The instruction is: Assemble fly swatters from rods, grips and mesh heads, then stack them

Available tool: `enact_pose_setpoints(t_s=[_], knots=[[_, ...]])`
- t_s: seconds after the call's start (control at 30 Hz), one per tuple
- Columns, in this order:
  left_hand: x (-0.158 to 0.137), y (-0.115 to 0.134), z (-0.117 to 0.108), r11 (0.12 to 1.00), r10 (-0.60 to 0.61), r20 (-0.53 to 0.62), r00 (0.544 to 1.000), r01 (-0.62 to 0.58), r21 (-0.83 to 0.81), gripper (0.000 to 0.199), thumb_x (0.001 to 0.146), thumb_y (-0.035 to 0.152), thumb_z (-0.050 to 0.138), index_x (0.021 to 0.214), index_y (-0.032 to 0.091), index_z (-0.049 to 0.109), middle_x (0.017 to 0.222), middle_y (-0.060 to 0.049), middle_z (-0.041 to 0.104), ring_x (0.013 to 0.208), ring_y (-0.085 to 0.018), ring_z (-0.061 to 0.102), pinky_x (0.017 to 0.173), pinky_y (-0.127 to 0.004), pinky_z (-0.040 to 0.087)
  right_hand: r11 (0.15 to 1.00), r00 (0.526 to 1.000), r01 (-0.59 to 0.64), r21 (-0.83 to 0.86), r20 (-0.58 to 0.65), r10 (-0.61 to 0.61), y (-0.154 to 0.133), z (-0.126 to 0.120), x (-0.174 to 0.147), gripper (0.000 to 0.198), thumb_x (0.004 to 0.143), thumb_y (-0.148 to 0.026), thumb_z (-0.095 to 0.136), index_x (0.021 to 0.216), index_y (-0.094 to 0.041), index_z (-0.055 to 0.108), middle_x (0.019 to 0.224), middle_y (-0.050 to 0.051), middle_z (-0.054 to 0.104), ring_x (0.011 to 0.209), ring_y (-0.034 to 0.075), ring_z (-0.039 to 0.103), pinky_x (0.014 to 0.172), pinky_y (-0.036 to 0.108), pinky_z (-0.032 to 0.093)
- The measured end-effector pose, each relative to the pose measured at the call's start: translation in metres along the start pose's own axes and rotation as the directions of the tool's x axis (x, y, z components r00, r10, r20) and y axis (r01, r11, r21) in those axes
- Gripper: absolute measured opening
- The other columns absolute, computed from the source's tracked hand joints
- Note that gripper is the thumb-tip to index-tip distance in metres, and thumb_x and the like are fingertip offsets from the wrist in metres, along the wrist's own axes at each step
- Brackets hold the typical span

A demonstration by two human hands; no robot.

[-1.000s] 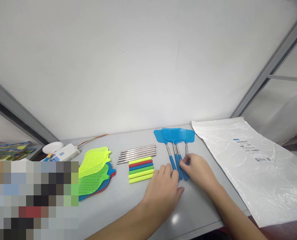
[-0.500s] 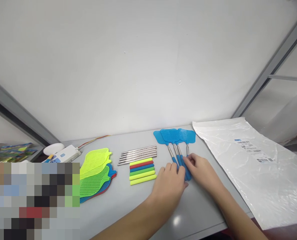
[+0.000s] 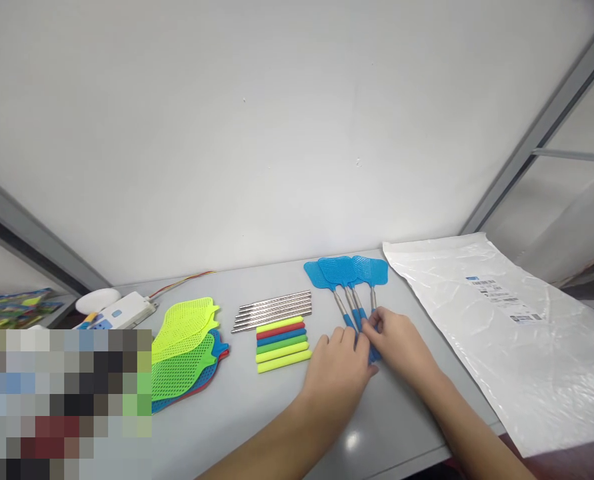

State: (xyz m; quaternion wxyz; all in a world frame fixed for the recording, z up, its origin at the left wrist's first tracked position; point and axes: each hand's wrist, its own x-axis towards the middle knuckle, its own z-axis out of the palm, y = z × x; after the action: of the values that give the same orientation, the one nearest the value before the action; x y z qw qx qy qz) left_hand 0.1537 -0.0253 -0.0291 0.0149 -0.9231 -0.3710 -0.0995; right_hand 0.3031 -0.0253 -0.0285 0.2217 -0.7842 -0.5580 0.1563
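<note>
Several blue fly swatters [image 3: 339, 270] lie fanned on the table, mesh heads toward the wall and overlapping. Their metal shafts run down into blue grips. My left hand [image 3: 339, 367] is closed around the grips from the left, fingers curled over them. From the right, my right hand [image 3: 397, 343] pinches the grips with thumb and fingers bent. Both hands hide much of the grips' lower ends. Just left of my left hand is a row of loose coloured grip tubes [image 3: 281, 345], yellow, red, blue and green. Several metal rods [image 3: 274, 310] lie behind these tubes.
Loose swatter heads [image 3: 184, 363] in yellow, green, blue and red are stacked at the left. Behind them are a power strip [image 3: 124, 311] and a white round object [image 3: 98, 301]. A white plastic mailer bag [image 3: 481, 327] covers the table's right side. Lower left is pixelated.
My right hand has shifted slightly left over the grips and covers more of them. My left hand stays almost still. The view has moved a little.
</note>
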Motion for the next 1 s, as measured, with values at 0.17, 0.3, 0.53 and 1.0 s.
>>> enact_pose_setpoints(t_s=[0.17, 0.3, 0.53, 1.0], knots=[[0.001, -0.001, 0.004, 1.0, 0.008, -0.01, 1.0, -0.008, -0.017, 0.042, 0.084, 0.042, 0.07, 0.115, 0.016, 0.058, 0.098, -0.007, 0.064, 0.089, -0.025, 0.06, 0.07, -0.039, 0.049, 1.0, 1.0, -0.006, 0.009, -0.016, 0.006, -0.002, 0.001, 0.001, 0.025, 0.089, -0.041, 0.046, 0.072, -0.022, 0.05, 0.065, 0.002, 0.061, 0.058, 0.017, 0.054, 0.053, 0.026, 0.029], [0.001, -0.002, 0.007, 1.0, 0.002, -0.026, 1.0, -0.003, -0.022, 0.041, 0.082, 0.042, 0.071, 0.111, 0.016, 0.059, 0.096, -0.007, 0.064, 0.088, -0.025, 0.059, 0.068, -0.038, 0.048, 1.0, 1.0, -0.014, 0.012, -0.024, 0.014, -0.004, 0.001, 0.001, 0.025, 0.089, -0.04, 0.046, 0.072, -0.023, 0.049, 0.063, 0.002, 0.06, 0.057, 0.017, 0.054, 0.053, 0.026, 0.029], [-0.005, 0.0, 0.004, 0.999, -0.005, -0.061, 0.998, 0.003, -0.039, 0.047, 0.079, 0.052, 0.071, 0.107, 0.017, 0.058, 0.093, -0.005, 0.061, 0.085, -0.024, 0.057, 0.065, -0.036, 0.047, 0.998, 1.0, -0.01, 0.057, -0.026, 0.012, 0.001, 0.001, -0.005, 0.028, 0.091, -0.049, 0.043, 0.084, -0.024, 0.053, 0.054, -0.002, 0.056, 0.055, 0.018, 0.056, 0.053, 0.026, 0.033], [-0.092, -0.121, -0.055, 0.991, 0.105, -0.242, 0.965, -0.083, 0.1, 0.031, 0.098, 0.037, 0.043, 0.078, 0.016, 0.057, 0.076, -0.004, 0.059, 0.077, -0.019, 0.054, 0.063, -0.032, 0.035, 0.846, 0.867, 0.493, -0.201, 0.038, -0.496, -0.059, 0.019, 0.0, 0.033, 0.09, -0.055, 0.041, 0.084, -0.026, 0.055, 0.059, -0.001, 0.058, 0.051, 0.019, 0.055, 0.049, 0.028, 0.031]])
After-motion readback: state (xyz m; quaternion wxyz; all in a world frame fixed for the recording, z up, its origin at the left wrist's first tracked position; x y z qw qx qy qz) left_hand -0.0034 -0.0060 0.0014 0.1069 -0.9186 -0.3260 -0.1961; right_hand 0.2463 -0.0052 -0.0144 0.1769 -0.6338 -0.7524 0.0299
